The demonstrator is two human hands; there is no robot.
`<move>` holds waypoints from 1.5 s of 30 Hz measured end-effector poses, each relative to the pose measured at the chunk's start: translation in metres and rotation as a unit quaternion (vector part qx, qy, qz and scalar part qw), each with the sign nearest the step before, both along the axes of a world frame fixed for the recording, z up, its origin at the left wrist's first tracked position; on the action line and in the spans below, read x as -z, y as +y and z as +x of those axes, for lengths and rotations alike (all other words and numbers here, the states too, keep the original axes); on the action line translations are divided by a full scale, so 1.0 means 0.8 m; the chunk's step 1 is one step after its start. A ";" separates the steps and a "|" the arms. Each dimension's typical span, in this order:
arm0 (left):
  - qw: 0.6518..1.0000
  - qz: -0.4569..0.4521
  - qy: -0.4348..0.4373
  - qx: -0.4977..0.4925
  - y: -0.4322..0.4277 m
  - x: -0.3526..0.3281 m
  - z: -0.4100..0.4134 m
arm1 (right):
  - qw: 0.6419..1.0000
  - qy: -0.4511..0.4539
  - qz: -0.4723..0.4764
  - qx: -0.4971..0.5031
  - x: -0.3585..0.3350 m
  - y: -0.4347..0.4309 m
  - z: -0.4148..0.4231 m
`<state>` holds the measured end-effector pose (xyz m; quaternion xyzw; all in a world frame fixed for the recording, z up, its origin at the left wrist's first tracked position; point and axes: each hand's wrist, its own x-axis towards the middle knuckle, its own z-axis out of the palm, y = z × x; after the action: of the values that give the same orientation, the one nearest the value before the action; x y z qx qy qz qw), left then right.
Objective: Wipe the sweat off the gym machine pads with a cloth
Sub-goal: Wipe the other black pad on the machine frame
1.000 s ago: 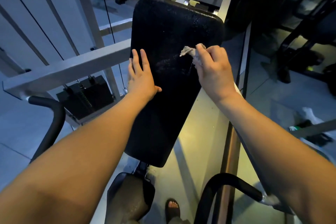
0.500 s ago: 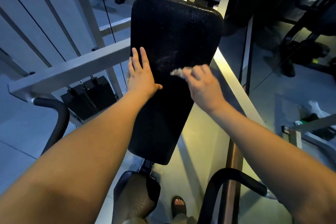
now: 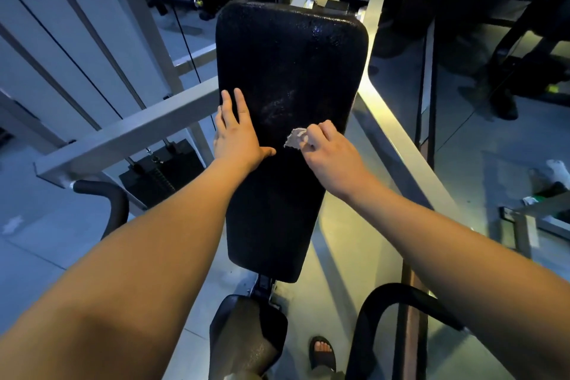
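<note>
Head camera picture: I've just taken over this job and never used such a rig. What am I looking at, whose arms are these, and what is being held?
There is no robot here. The camera sits on a person's head and looks forward and down, so the two bare arms are that person's own. The long black slab is the gym machine's back pad, mounted on a grey metal frame. The left hand lies flat on the pad's left edge. The right hand grips a small pale cloth against the pad. Below are the seat pad and a sandalled foot; the weight stack stands at left.
</note>
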<state>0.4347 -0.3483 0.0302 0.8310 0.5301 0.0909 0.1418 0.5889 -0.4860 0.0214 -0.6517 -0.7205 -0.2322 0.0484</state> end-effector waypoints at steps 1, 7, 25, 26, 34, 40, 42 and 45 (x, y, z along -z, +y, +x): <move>1.000 -0.004 0.002 0.000 -0.001 -0.001 0.000 | 1.000 -0.010 -0.025 -0.001 -0.010 -0.001 0.001; 1.000 -0.027 0.001 -0.008 -0.004 -0.005 0.005 | 0.988 0.042 -0.142 0.036 -0.042 -0.008 -0.003; 1.000 -0.021 -0.005 0.004 0.002 0.000 0.000 | 0.988 -0.036 0.110 0.099 -0.054 0.026 0.020; 1.000 -0.017 -0.004 0.003 0.002 0.000 -0.001 | 0.990 -0.042 0.091 0.102 -0.046 0.022 0.019; 1.000 -0.019 -0.006 0.006 0.003 -0.001 0.000 | 0.987 -0.062 0.116 0.088 -0.054 0.035 0.023; 1.000 -0.013 -0.010 0.014 0.003 0.002 -0.004 | 0.965 -0.065 0.224 0.121 -0.089 0.053 0.029; 1.000 -0.009 -0.009 0.018 0.005 0.004 -0.004 | 0.963 -0.060 0.228 0.130 -0.073 0.054 0.025; 1.000 0.002 -0.006 0.021 0.006 0.007 -0.005 | 0.979 -0.059 0.180 0.081 -0.014 0.044 0.001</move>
<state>0.4305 -0.3433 0.0247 0.8416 0.5115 0.0942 0.1456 0.5899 -0.4511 0.0325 -0.6735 -0.6134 -0.3993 0.1031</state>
